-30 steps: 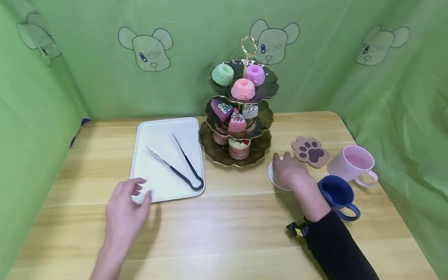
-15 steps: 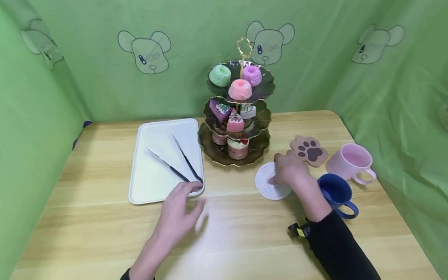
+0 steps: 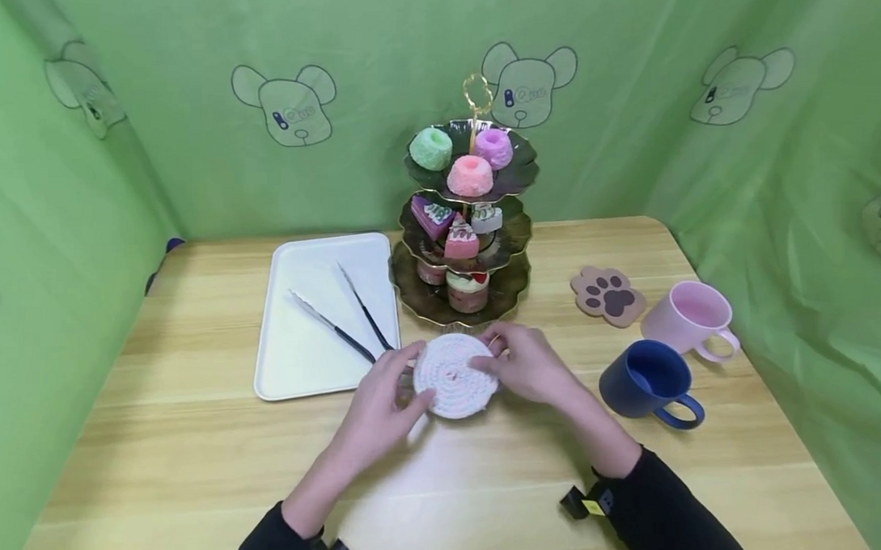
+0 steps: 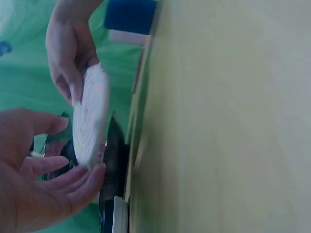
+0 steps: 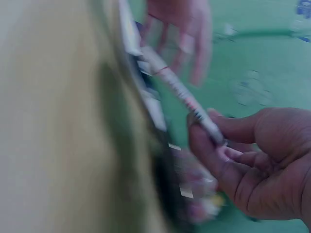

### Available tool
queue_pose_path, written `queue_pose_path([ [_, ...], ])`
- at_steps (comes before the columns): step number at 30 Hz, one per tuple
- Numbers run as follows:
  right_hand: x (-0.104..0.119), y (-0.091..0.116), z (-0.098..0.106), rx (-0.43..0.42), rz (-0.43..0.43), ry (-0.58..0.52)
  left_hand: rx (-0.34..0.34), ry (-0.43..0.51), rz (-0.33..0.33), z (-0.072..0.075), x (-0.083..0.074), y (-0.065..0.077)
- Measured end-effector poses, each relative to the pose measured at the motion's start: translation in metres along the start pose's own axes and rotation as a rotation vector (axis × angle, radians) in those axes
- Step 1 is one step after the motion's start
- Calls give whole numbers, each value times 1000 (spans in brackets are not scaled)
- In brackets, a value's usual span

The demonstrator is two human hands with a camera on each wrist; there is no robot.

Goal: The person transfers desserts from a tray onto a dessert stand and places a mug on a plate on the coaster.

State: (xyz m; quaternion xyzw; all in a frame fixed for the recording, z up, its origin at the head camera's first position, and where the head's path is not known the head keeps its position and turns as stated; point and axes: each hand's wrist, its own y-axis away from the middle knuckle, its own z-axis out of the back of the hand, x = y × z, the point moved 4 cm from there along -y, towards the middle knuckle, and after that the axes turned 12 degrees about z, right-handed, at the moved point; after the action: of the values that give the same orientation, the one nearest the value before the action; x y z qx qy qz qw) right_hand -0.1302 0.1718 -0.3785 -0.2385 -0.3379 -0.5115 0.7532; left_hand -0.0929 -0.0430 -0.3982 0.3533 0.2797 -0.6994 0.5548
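My right hand pinches a round white woven coaster by its right edge, thumb on its upper face. The coaster is held raised and tilted over the table, edge-on in the right wrist view. My left hand is at the coaster's left edge. In the left wrist view its lower fingers lie right at the coaster's bottom edge, while its thumb and the fingers above stand apart from the face. The right wrist view shows the left hand's fingers fairly straight.
A white tray with black-handled tongs lies left. Behind the hands stands a three-tier stand of toy cakes. To the right are a paw-shaped coaster, a pink mug and a blue mug.
My right hand has picked up the white coaster from beside the blue mug and brought it left to the middle. My left hand has moved right from the tray to meet it.
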Motion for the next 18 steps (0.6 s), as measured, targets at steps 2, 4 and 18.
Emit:
queue_pose_path([
  [2, -6, -3, -15, 12, -14, -29, -7, -146, -26, -4, 1, 2],
  [4, -12, -5, -27, 23, -23, -23, 5, -263, -25, -8, 2, 5],
  [18, -14, -9, -42, -36, 99, 330, 46, -456, -38, -17, -3, 5],
])
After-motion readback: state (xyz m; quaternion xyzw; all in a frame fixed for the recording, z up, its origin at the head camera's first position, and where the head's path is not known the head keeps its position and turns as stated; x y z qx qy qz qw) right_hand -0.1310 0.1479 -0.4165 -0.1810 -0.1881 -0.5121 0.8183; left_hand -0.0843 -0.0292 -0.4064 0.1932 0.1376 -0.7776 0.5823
